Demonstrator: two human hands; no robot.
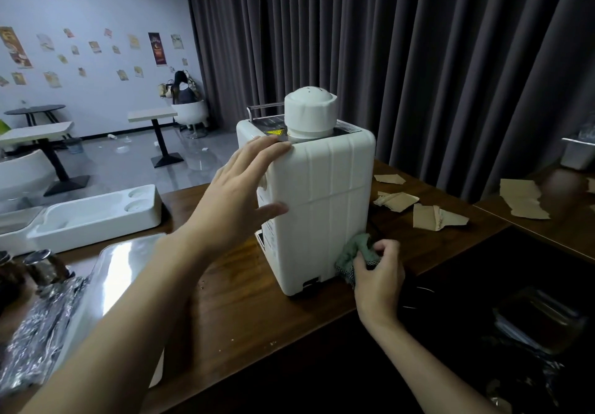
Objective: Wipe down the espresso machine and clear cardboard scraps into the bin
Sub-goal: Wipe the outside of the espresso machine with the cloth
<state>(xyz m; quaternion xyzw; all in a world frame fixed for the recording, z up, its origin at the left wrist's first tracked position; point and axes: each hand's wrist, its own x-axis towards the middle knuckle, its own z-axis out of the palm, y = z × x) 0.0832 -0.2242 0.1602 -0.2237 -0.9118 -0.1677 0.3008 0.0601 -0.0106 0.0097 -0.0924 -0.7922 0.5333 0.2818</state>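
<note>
Looking down at a dark wooden counter [257, 304], we see our right hand [380, 272] nearest, its fingers curled around a bunched green cloth [355, 249] held against the lower right edge of a white espresso machine [325, 194]. Our left hand [244, 181] lies flat on the machine's upper left side, fingers straight and spread, with the fingertips reaching its top edge. The machine stands upright mid-counter. Torn cardboard scraps [428, 217] lie just beyond it to the right. A white tray [96, 217] sits to its left. Dark curtains [402, 43] hang behind.
</note>
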